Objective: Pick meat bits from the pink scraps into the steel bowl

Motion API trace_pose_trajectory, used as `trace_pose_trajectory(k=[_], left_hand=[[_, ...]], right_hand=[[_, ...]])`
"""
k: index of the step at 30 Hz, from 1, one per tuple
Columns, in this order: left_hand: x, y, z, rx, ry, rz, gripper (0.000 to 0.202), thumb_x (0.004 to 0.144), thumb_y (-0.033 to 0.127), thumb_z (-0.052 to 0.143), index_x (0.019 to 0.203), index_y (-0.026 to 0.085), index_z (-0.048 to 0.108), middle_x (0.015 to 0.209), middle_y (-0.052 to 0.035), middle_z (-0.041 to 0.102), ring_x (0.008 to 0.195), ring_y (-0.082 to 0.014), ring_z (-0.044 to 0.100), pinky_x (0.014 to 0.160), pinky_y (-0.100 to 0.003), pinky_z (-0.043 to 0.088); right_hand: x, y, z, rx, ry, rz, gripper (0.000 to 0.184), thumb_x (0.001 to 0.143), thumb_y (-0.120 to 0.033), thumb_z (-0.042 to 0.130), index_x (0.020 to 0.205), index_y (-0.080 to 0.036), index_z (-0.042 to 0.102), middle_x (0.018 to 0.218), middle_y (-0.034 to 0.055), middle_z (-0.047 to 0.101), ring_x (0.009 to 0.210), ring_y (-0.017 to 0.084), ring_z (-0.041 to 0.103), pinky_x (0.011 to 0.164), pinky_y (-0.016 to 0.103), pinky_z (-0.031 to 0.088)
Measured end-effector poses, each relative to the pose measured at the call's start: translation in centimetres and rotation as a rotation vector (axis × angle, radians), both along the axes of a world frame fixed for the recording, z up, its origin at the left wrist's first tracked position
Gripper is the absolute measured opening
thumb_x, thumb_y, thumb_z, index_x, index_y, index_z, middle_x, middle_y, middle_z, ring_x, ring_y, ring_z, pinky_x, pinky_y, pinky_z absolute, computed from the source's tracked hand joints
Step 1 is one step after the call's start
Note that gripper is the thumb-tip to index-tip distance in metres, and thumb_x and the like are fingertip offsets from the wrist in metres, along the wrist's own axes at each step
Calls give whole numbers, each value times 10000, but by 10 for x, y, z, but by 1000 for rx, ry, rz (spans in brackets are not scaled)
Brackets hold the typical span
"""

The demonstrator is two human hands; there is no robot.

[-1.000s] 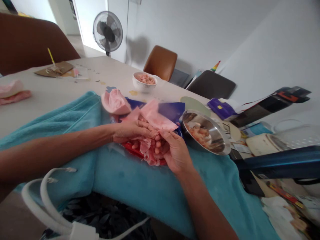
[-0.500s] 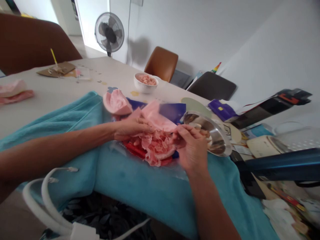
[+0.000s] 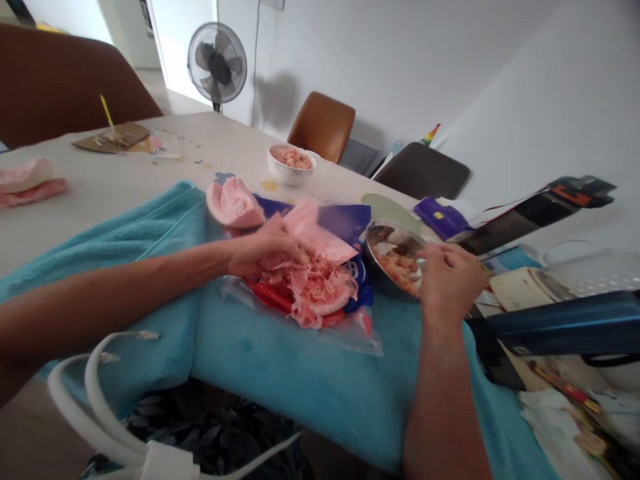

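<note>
My left hand lies closed around a pink pomelo segment, a pale wedge with a smooth flat face. Beneath it, a heap of torn pink membrane covers a red and blue plastic bag. My right hand is at the right rim of a steel bowl, its fingers bent together; what they hold, if anything, is hidden. Inside the bowl lie peeled pomelo pieces. A thick piece of pink pomelo peel rests behind my left wrist.
A white bowl of pink pulp stands farther back. Under my work spreads a teal towel. More peel lies far left. White cables hang in front at lower left. A dark blue cylinder and clutter fill the right side.
My right hand has moved right, from the pomelo segment to the steel bowl's rim. The bowl now sits less tilted, showing the pieces in it. My left hand stays on the segment.
</note>
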State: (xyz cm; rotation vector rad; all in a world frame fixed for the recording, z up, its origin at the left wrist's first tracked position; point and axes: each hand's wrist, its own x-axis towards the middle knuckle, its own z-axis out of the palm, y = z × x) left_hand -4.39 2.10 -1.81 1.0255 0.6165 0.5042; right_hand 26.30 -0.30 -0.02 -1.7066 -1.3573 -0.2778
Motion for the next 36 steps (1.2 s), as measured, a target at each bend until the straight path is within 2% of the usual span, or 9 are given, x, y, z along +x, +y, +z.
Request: trace_pose_trajectory(k=[3,8,11,15,18,23,28,33,36], left_hand=[[-1,0,-3,-6,-41,20,195,708,170,740,890,102,757,514,-17,625,328,-60,439,319,-164,380],[-1,1,-6,22,-24,52,223,689,199,783,869,70,753,630,-66,684,361,-73,495,307,-175,371],[-1,1,-6,15,-19,45,233,692,193,783,893,78,757,673,-76,699,409,-85,541,317,-165,374],[-2,0,-5,41,-17,71,206,685,165,771,870,74,763,760,-106,724,546,-124,635,379,-165,440],[-2,-1,-6,58,-12,34,193,705,192,758,850,65,756,689,-97,699,473,-119,595,367,-191,437],[-1,-1,-5,63,-20,-2,256,729,205,747,941,62,750,657,-82,679,428,-97,544,351,-189,402],[3,-4,3,31,-33,91,180,742,157,724,917,111,721,707,-47,686,437,-71,532,354,-166,375],[4,-8,6,128,-51,125,119,748,190,721,818,105,676,639,-25,648,455,-71,532,394,-172,388],[3,-9,3,217,-27,133,149,726,158,726,857,114,672,642,-7,649,481,-64,530,440,-171,402]], right_hand=[[-5,-2,2,57,73,-88,37,714,-213,616,688,-204,640,838,87,659,804,246,614,863,445,476],[-36,-10,2,132,79,3,145,775,-289,620,663,-198,629,731,56,630,724,226,595,823,437,484],[-63,-19,-5,105,59,272,214,871,-359,576,758,-211,681,806,59,680,793,223,632,787,401,507],[-93,-30,-16,-76,12,757,248,896,-238,545,1084,-295,698,1112,37,713,1017,213,664,899,395,524],[-103,-34,-21,-153,-25,927,283,898,-191,533,1098,-309,696,1135,24,715,1063,199,662,954,389,516],[-105,-38,-20,-104,-14,799,183,904,-199,551,911,-276,717,936,34,739,921,199,685,851,365,544],[-106,-41,-18,-103,31,712,192,916,-222,550,1001,-284,710,977,31,746,904,196,684,834,372,545],[-108,-39,-20,-67,95,695,169,883,-250,606,747,-241,705,989,57,727,947,211,676,908,406,517],[-110,-40,-21,-103,209,701,100,866,-260,626,837,-257,722,1011,36,732,960,208,672,905,397,516]])
